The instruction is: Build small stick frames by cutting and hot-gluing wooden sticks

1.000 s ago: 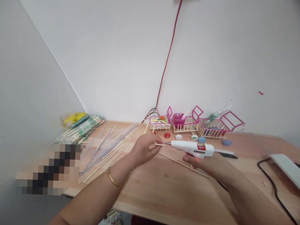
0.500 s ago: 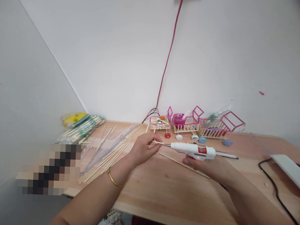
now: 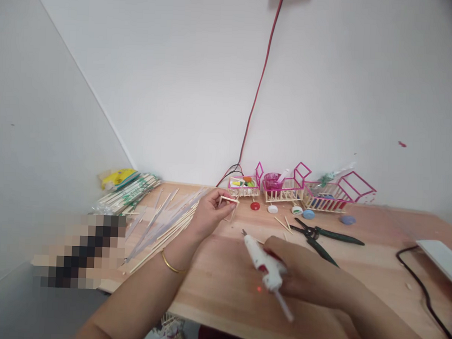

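My left hand [image 3: 210,215] pinches a small four-sided frame of thin wooden sticks [image 3: 231,200] above the table, near the small carts. My right hand [image 3: 282,257] is wrapped round a white hot glue gun [image 3: 261,261]. Its metal nozzle points up and left, below the frame and apart from it. A clear glue stick [image 3: 284,307] juts from the back of the gun, and a red light glows beside it. Dark-handled pruning shears [image 3: 315,234] lie on the table beyond my right hand, with a few short cut sticks [image 3: 284,225] at their tip.
Along the wall stand three stick carts with pink rims [image 3: 283,194] and bottle-cap wheels [image 3: 272,209]. Long wooden sticks [image 3: 171,232] and clear glue sticks lie at the left, by a plastic packet of sticks [image 3: 129,198]. A black cable [image 3: 418,278] curves at the right.
My right hand has drawn the glue gun down and towards me, turning its nozzle upward and away from my left hand. The stick frame shows clearly now, as do the shears.
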Demonstrator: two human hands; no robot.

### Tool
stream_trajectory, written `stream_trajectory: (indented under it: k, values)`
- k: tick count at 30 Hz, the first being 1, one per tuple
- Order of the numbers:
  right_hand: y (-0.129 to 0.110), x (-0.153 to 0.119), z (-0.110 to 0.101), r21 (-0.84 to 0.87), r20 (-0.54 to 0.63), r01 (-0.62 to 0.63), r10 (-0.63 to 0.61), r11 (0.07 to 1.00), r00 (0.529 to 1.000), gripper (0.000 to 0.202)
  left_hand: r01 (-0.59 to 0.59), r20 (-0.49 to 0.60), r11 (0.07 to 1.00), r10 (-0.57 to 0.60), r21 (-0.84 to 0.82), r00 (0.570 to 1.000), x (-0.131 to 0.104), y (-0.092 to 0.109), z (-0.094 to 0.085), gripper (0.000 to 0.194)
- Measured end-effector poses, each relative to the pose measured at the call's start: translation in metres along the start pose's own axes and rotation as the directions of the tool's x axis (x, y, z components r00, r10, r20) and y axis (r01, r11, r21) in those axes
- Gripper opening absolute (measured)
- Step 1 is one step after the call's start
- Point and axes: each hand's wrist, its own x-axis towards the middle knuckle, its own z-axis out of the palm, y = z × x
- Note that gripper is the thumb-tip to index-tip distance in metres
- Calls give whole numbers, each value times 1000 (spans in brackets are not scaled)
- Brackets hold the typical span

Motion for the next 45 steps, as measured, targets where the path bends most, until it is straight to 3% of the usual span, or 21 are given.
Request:
stream_trajectory:
  k: [4, 7, 15, 18, 20, 22, 26, 33, 36, 40, 45]
  values:
    - [-3, 4, 15, -27, 156, 131, -125, 991, 980, 29, -4, 21, 998, 3, 65, 1000, 1, -1, -1, 14]
    - [-1, 7, 19, -53, 206, 168, -154, 984, 966, 31, -15, 52, 993, 9, 118, 999, -1, -3, 0, 11]
    - [17, 4, 2, 35, 293, 191, -192, 981, 937, 41, -92, 255, 959, 21, 268, 967, -3, -5, -1, 20]
    - [25, 3, -6, 54, 237, 134, -143, 990, 961, 23, -135, 283, 945, 47, 299, 958, -3, -3, -1, 23]
    - [30, 6, -7, 7, 136, 75, -75, 997, 988, 12, -140, 276, 944, 55, 297, 960, -4, -1, -1, 24]
    - [35, 10, -6, -88, -6, 4, -5, 996, 1000, 13, -112, 255, 957, 41, 269, 966, -4, -1, 0, 25]
    - [51, 20, -4, -234, -197, -157, 112, 960, 974, 13, 18, 195, 989, -47, 148, 980, -4, -1, 1, 26]
    - [79, 26, -17, -230, -429, -294, 175, 928, 886, 17, 168, 76, 972, -157, -164, 985, 4, -18, 0, 33]
    - [82, 24, -20, -235, -433, -312, 188, 921, 882, 18, 163, 33, 952, -160, -259, 987, 7, -26, -1, 33]
    - [79, 22, -15, -246, -326, -333, 245, 910, 913, 21, 157, 11, 933, -162, -324, 987, 8, -29, -1, 30]
    - [73, 23, -2, -221, -214, -214, 167, 951, 963, 14, 172, -10, 919, -187, -355, 982, 6, -32, 3, 29]
